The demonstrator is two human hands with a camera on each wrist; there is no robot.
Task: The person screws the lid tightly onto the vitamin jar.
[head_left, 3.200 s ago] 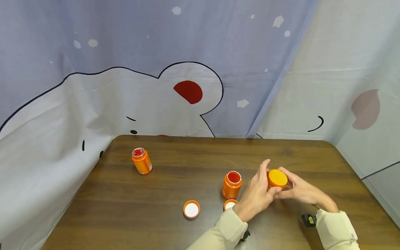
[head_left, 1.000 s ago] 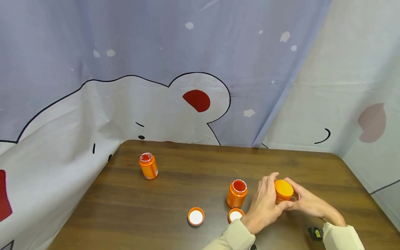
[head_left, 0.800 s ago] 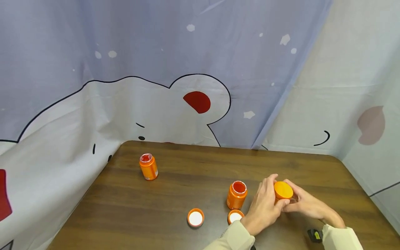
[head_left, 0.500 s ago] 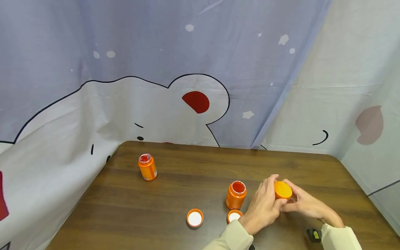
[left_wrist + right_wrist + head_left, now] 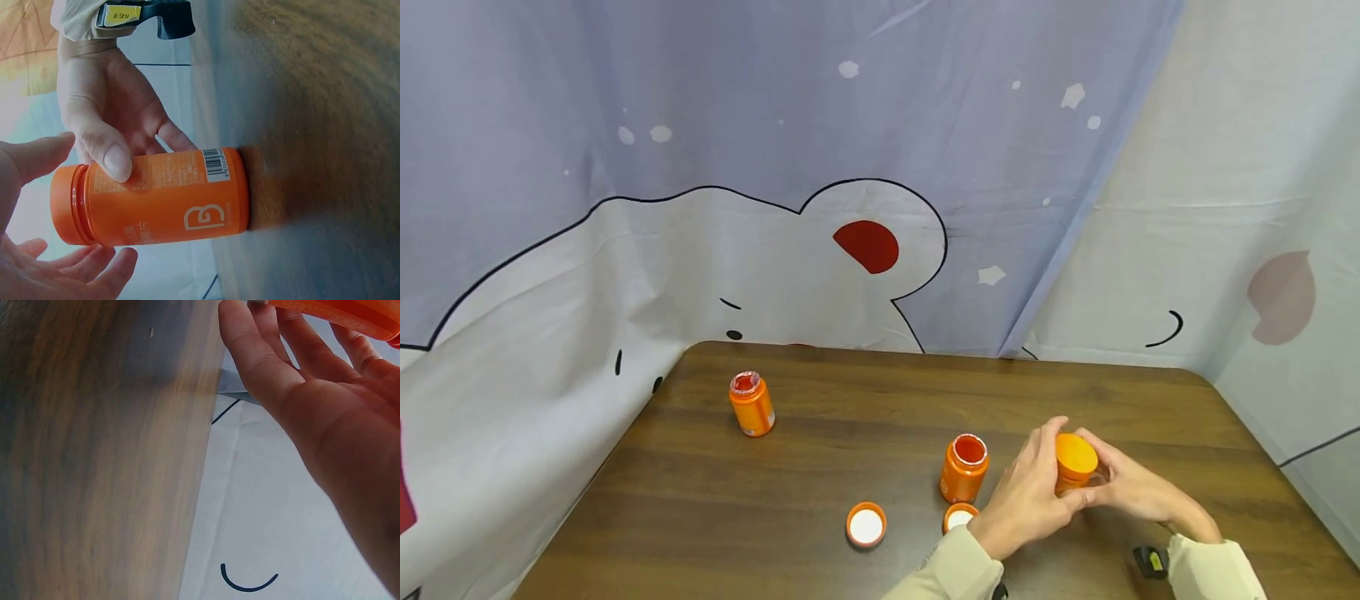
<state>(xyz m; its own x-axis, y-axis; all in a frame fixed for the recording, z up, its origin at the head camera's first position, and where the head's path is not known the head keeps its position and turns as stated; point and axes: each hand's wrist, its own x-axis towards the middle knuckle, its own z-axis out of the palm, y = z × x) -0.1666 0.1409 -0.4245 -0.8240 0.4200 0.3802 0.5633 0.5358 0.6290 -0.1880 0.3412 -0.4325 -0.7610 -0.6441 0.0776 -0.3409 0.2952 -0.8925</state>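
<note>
My right hand (image 5: 1138, 485) holds an orange jar (image 5: 165, 200) by its body, thumb pressed on the printed label near the barcode. The jar's orange lid (image 5: 1077, 455) sits on its neck. Around the lid my left hand (image 5: 1026, 493) is spread loosely. Its thumb stands off the lid in the left wrist view, while its other fingers lie close along the far side. The jar's base is right by the wooden tabletop. Left of my left hand stands an open orange jar (image 5: 961, 479) with a red inside. The right wrist view catches only part of the held jar.
A second open orange jar (image 5: 752, 406) stands at the table's back left. Two upturned orange lids with white linings lie in front: one lid (image 5: 866, 526) in the middle, another lid (image 5: 959, 516) partly behind my left sleeve. A printed curtain (image 5: 820, 267) borders the table.
The head view has shifted since the oldest frame. In the last half second my left thumb has moved down off the lid, showing more of the jar's neck. The right hand keeps its hold.
</note>
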